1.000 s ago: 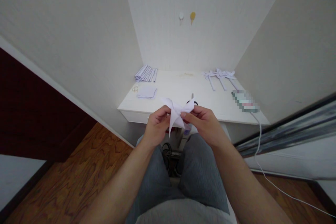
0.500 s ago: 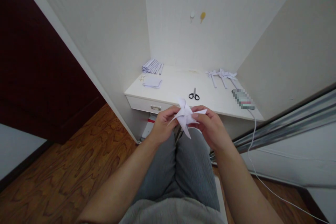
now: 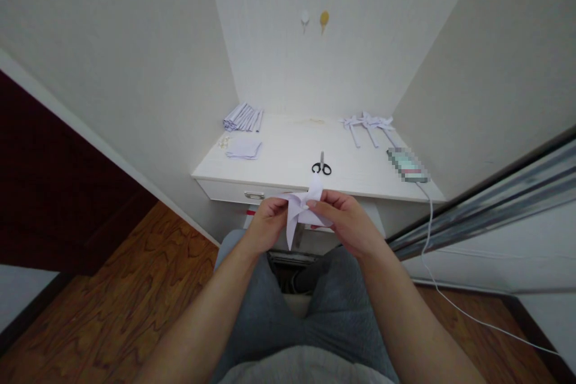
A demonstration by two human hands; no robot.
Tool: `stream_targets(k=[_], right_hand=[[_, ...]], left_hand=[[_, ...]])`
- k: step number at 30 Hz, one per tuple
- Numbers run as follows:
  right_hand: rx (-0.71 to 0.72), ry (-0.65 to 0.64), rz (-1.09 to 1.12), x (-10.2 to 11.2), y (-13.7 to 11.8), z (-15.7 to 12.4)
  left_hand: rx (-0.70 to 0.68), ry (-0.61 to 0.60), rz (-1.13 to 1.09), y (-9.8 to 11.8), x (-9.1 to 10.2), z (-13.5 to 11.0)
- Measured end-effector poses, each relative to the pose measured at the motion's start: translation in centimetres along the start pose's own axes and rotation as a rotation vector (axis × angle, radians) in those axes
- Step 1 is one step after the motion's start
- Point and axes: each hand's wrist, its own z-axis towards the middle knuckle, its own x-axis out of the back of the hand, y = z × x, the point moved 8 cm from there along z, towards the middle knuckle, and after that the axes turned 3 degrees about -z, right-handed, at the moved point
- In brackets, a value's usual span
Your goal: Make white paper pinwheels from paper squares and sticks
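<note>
Both of my hands hold a white folded paper pinwheel [image 3: 300,209] in front of me, above my knees. My left hand [image 3: 266,225] pinches its left side with closed fingers. My right hand [image 3: 345,222] grips its right side, thumb pressed on the paper. The pinwheel's pointed blades stick up and down between the hands. Just beyond them is the front edge of a white desk [image 3: 288,156].
On the desk lie black-handled scissors [image 3: 321,166], a stack of folded paper strips [image 3: 243,118], a small pile of paper squares [image 3: 243,149], finished pinwheels on sticks [image 3: 366,126] and a phone [image 3: 407,165] with a white cable. Walls close in on both sides; wooden floor lies below.
The view has swung slightly, and the desk now sits a little further left. My hands have turned the pinwheel, so one blade now points straight up.
</note>
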Motion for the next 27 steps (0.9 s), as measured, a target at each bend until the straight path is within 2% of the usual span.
stream_targets(k=[4, 10, 14, 16, 18, 20, 23, 27], right_hand=[[0.017, 0.037, 0.013, 1.3, -0.1, 0.8], [0.074, 0.094, -0.012, 1.8, -0.6, 2.0], [0.258, 0.263, -0.135, 4.3, -3.5, 2.1], [0.324, 0.195, -0.283, 4.7, -5.2, 2.0], [0.285, 0.017, -0.376, 4.3, -5.6, 2.0], [0.222, -0.077, -0.374, 4.3, -5.3, 1.7], [0.194, -0.073, -0.302, 4.8, -4.6, 1.0], [0.182, -0.120, -0.213, 4.4, -3.7, 0.4]], left_hand=[[0.064, -0.005, -0.057, -0.9, -0.6, 1.3], [0.075, -0.028, -0.071, -0.7, -0.5, 2.6], [0.002, -0.004, -0.002, -0.5, 0.2, 3.3], [0.045, -0.037, 0.024, -1.0, -0.3, 3.7], [0.108, -0.084, 0.065, -1.7, -1.0, 4.1], [0.161, -0.139, 0.090, -2.2, -1.9, 4.3], [0.215, -0.196, 0.081, -2.6, -2.8, 4.4], [0.261, -0.176, 0.043, -2.6, -3.0, 3.8]])
